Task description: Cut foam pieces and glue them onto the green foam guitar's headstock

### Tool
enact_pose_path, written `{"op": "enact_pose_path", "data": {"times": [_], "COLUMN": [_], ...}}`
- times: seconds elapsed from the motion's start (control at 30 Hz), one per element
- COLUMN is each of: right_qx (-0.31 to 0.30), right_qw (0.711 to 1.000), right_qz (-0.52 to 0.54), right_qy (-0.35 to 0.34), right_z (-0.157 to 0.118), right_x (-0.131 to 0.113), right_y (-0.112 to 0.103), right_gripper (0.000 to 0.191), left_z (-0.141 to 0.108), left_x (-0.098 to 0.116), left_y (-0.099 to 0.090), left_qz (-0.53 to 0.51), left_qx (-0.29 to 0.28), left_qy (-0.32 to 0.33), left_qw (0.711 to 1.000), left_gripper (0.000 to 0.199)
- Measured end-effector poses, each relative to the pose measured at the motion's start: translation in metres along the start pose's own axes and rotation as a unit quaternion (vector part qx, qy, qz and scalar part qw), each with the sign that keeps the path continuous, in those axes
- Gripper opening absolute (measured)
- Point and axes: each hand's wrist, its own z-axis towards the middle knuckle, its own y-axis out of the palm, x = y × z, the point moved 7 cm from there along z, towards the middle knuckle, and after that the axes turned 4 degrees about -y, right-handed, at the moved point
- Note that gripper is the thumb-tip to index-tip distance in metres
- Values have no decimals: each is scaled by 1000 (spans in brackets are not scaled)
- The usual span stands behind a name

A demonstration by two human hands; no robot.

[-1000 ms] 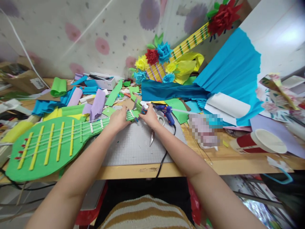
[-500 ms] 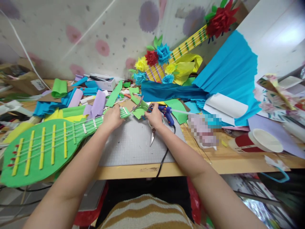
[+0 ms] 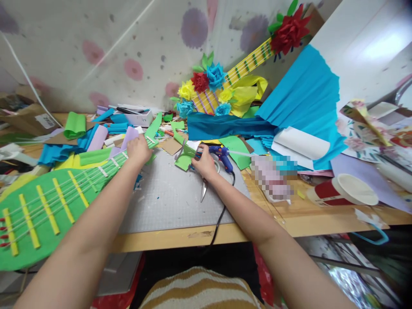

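Green paper guitar far left, body cut by frame edge, neck slanting up rightward. Left hand: grip closed round neck, tip poking past fingers. Grey mat central on bench. Right hand beside green scraps, fingers curled; cannot tell whether grip holds anything. Blue glue gun just right.

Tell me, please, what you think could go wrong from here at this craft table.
The scissors lie close by the right hand, so a careless move might nick it. The glue gun has a black cord running over the front edge of the table, where it could snag. The left hand holds the green guitar; swinging it might disturb the purple paper alongside.
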Motion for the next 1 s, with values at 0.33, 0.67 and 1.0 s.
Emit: {"op": "enact_pose_path", "data": {"times": [0.33,0.67,1.0], "right_qx": [-1,46,46], "right_qw": [997,995,995], "right_qz": [70,87,82], "right_qy": [-25,-6,-16], "right_z": [-7,-7,-2], "right_x": [5,15,11], "right_y": [-4,-11,-2], "right_gripper": [49,49,50], "left_z": [-23,-44,-49], "left_x": [36,68,19], "left_y": [8,46,2], "left_qz": [-58,-37,-34], "left_qx": [55,-73,20], "left_qy": [184,251,58], "left_qw": [980,965,998], "left_gripper": [30,24,29]}}
